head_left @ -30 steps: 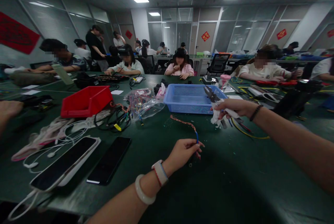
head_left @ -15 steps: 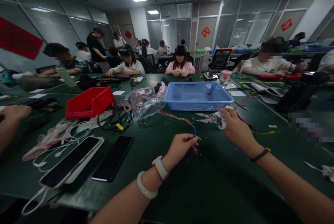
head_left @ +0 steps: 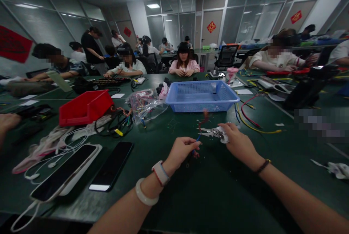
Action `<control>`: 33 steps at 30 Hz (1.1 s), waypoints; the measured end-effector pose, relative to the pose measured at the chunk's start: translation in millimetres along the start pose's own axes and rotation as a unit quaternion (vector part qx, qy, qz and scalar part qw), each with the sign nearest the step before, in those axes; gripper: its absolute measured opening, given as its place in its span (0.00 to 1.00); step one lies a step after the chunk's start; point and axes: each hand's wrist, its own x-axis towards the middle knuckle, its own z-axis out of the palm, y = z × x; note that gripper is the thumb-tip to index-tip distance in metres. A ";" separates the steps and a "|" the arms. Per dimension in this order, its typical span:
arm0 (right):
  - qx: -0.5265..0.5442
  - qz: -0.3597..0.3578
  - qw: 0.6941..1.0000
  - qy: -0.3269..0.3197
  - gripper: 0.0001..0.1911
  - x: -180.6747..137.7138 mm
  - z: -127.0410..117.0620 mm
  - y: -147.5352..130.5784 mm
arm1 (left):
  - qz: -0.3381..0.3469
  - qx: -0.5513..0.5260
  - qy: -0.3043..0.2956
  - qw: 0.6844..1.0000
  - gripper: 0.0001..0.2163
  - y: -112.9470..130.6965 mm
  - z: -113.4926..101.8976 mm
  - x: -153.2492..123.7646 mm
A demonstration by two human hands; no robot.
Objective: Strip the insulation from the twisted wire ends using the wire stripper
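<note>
My left hand (head_left: pixel 180 154) pinches a wire (head_left: pixel 198 138) with blue insulation between thumb and fingers. Reddish copper strands (head_left: pixel 203 120), blurred, rise from its upper end, and a short reddish tuft hangs below my fingertips. Closed around white handles, my right hand (head_left: pixel 240 146) grips wire strippers (head_left: pixel 215 132) whose jaws point left. The jaw tips are at the wire just above the blue part; whether they are clamped on it I cannot tell.
A blue plastic basket (head_left: pixel 201 107) stands beyond my hands. Left of it are a clear bag of wires (head_left: pixel 144 104), a red bin (head_left: pixel 84 108), earphones and a dark phone (head_left: pixel 111 166). Yellow and red cables (head_left: pixel 253 126) lie to the right. Other people sit around the table.
The strippers have come left and down to the wire, their jaws now at it. The copper strands have swung from pointing left to standing upward. My left hand keeps its pinch.
</note>
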 end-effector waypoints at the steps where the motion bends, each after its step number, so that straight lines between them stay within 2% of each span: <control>1: 0.001 -0.002 1.000 -0.003 0.23 -0.4 0.0 -0.6 | -0.003 0.007 0.004 1.000 0.06 0.3 0.0 0.0; 4: 0.000 -0.007 1.000 -0.026 0.17 -1.3 -1.4 -2.4 | 0.006 0.016 0.009 1.000 0.06 1.3 -0.5 0.0; 7: 0.018 0.000 0.998 -0.064 0.16 -1.8 -5.9 -2.5 | 0.027 0.022 -0.001 0.999 0.08 1.7 -1.5 0.1; 14: 0.096 -0.011 0.988 -0.121 0.13 -1.0 -20.5 7.4 | 0.050 0.049 -0.074 0.995 0.15 2.2 -2.1 -0.3; 19: 0.198 -0.037 0.958 -0.205 0.13 -4.1 -37.8 6.7 | 0.106 0.075 -0.085 0.988 0.15 8.9 -6.9 -3.6; 21: 0.264 -0.048 0.931 -0.247 0.16 -6.4 -43.6 5.1 | 0.117 0.090 -0.082 0.986 0.15 12.5 -9.0 -5.9; 24: 0.371 -0.041 0.869 -0.324 0.18 -9.4 -45.9 4.8 | 0.135 0.100 -0.088 0.982 0.15 16.7 -10.5 -9.0; 29: 0.512 0.032 0.729 -0.454 0.20 -13.0 -37.2 2.0 | 0.163 0.102 -0.102 0.976 0.15 17.9 -11.4 -10.8; 31: 0.565 0.051 0.669 -0.481 0.19 -13.9 -32.8 -1.5 | 0.169 0.103 -0.100 0.975 0.15 17.5 -11.9 -10.6; 33: 0.599 0.070 0.623 -0.498 0.17 -14.5 -28.7 -4.9 | 0.170 0.103 -0.096 0.975 0.15 16.9 -12.5 -10.1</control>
